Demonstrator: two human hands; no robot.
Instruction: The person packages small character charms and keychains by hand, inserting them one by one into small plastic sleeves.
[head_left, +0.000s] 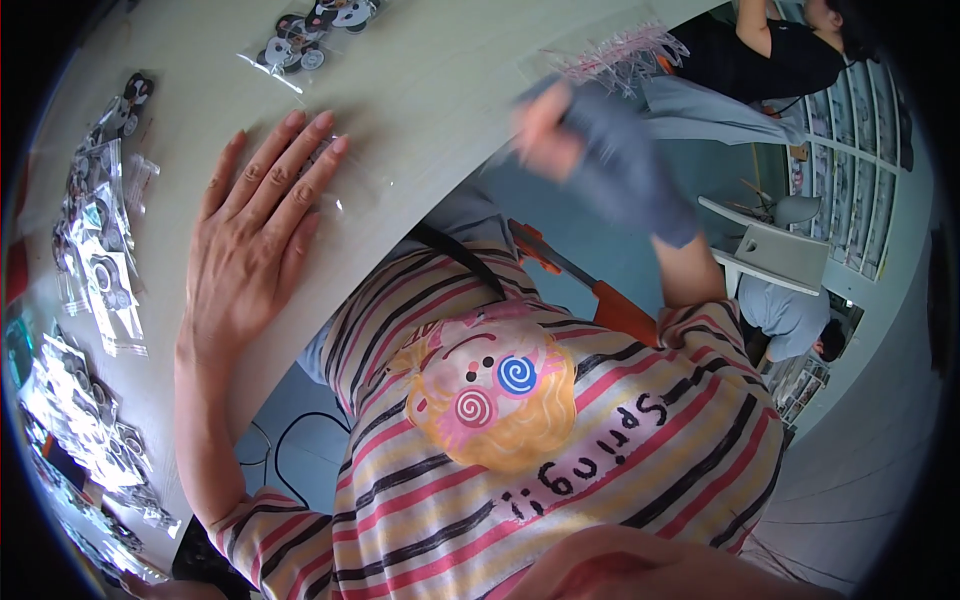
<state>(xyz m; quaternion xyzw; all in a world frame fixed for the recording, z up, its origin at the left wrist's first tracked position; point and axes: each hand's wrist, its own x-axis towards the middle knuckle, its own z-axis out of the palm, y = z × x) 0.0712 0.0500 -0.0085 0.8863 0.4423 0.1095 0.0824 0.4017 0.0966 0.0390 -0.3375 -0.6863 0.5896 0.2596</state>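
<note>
My left hand [258,222] lies flat on the pale table [420,90], its fingers stretched out. Under and beside its fingertips is a clear plastic bag [352,172], mostly see-through against the tabletop. My right hand [590,135], in a grey fingerless glove, is raised over the table's edge and smeared by motion. Its fingers look bent, but whether they hold anything is not clear. Close beyond it lies a heap of thin clear and pink plastic strips [625,60].
Clear bags of panda-shaped pieces [300,45] lie at the far side. More filled bags [105,240] are piled along the left, with another shiny heap [90,430] nearer. Two people, one in a black top [755,60], one in a grey top [785,320], are at the right near shelves.
</note>
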